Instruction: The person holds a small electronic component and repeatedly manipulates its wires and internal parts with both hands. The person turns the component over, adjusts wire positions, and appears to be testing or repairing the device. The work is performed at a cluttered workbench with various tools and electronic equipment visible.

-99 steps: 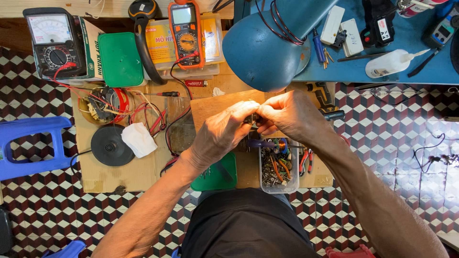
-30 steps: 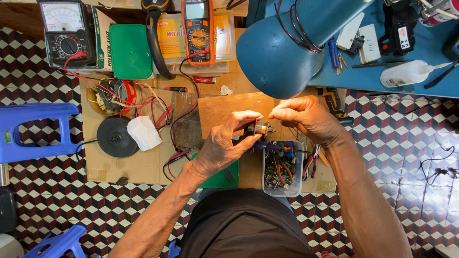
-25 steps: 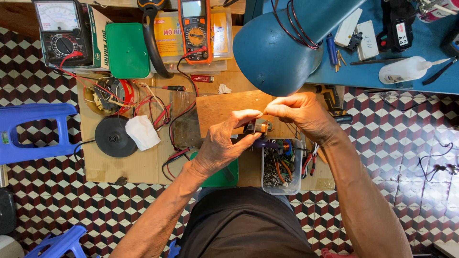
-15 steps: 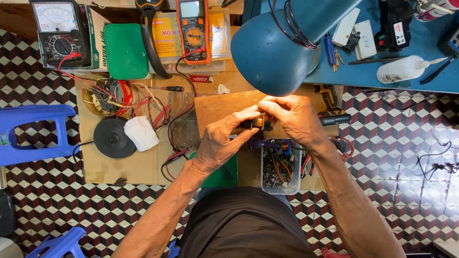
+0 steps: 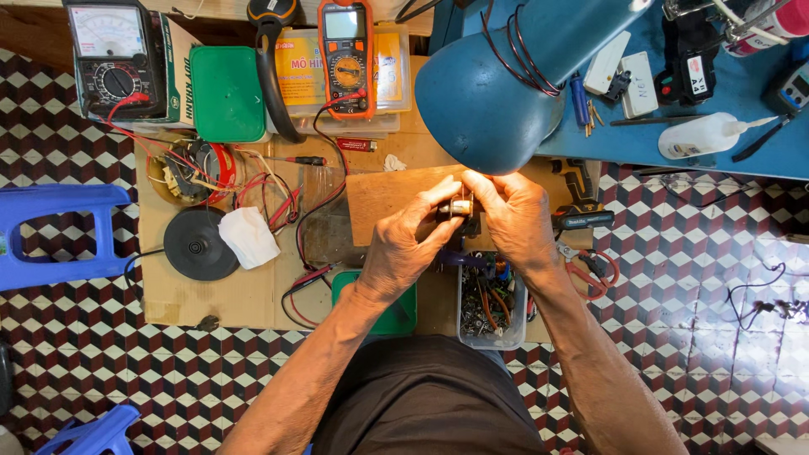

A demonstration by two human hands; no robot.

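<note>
Both hands meet under a blue desk lamp point(image 5: 497, 93) over a small wooden board point(image 5: 383, 198). My left hand point(image 5: 409, 248) and my right hand point(image 5: 514, 219) pinch a small pale cylindrical part point(image 5: 460, 206) between their fingertips, with a dark piece just below it. A clear plastic tub of wires and small parts point(image 5: 491, 307) sits right under my right wrist. A green lid point(image 5: 396, 312) lies beneath my left wrist.
An analogue meter point(image 5: 109, 59), an orange digital meter point(image 5: 347, 55), a green box point(image 5: 226, 93), tangled red and black leads point(image 5: 253, 181), a black disc point(image 5: 195, 244) and white tissue point(image 5: 249, 236) lie on the cardboard. Red-handled cutters point(image 5: 590, 270) sit right. Blue stools point(image 5: 50, 236) stand left.
My hands stay together on the small part, shifting it slightly between the fingertips. The view has drifted a little; nothing on the cardboard has moved.
</note>
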